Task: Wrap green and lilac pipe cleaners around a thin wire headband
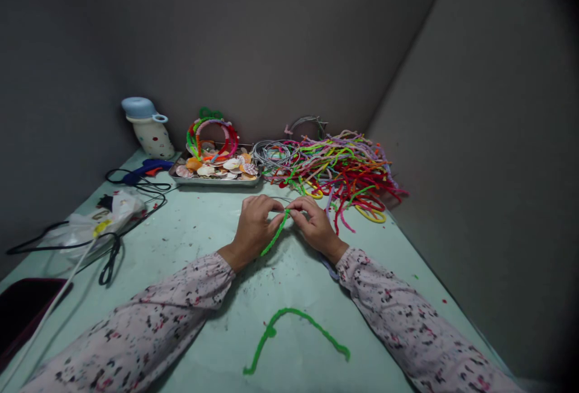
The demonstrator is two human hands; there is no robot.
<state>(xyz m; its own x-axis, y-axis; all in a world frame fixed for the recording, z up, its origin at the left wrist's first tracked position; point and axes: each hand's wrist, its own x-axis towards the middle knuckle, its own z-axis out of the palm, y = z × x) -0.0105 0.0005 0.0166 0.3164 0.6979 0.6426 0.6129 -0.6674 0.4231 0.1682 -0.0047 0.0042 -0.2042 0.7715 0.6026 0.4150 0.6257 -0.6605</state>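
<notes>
A bright green pipe cleaner (275, 238) hangs down slantwise between my hands, its upper end pinched at their fingertips. My left hand (254, 224) is closed, thumb and forefinger on that upper end. From the other side, my right hand (316, 227) pinches the same spot. A thin grey wire (281, 199) curves just behind the fingertips; most of it is hidden, and I cannot tell how the pipe cleaner is joined to it. Nearer to me on the table lies another green pipe cleaner (312, 319), bent into an arch with a small knob on its left side.
At the back stands a metal tray (217, 182) of seashells, with colourful wrapped hoops (190, 140) on top. Right of it are coiled grey wires (271, 153) and a pipe-cleaner heap (348, 164). A bottle (151, 131), blue-handled tool (151, 167), cables, plastic bag (122, 209) and dark device (27, 308) are left.
</notes>
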